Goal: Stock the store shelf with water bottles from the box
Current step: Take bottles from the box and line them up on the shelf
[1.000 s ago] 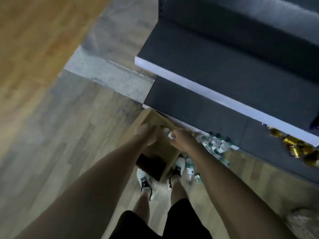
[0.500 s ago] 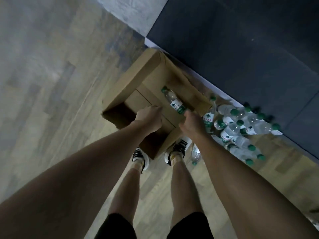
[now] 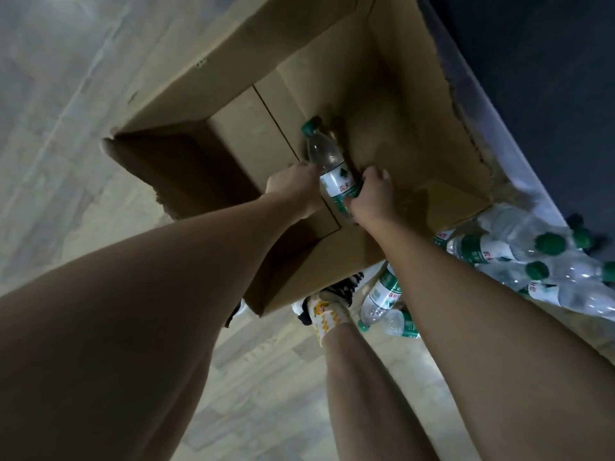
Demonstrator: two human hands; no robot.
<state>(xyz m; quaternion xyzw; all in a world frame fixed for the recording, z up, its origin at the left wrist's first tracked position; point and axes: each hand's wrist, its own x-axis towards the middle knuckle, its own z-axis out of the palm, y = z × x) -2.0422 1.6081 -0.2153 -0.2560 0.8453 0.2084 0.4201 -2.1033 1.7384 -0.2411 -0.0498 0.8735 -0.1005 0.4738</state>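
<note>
both hands, left hand (image 3: 294, 188) and right hand (image 3: 372, 197), clamp the last water bottle (image 3: 327, 161) in the cardboard box (image 3: 399, 94); loose bottles (image 3: 382, 297) near the feet could trip them.

- One cardboard box (image 3: 392, 94), open on the floor.
- One water bottle (image 3: 329, 164) lying inside it, green cap and all.
- Two hands in there: left hand (image 3: 293, 188), right hand (image 3: 372, 197).
- Loose bottles (image 3: 492, 251) piled right of the box, at least six, blur hides the rest.
- Two more bottles by the foot (image 3: 382, 294).
</note>
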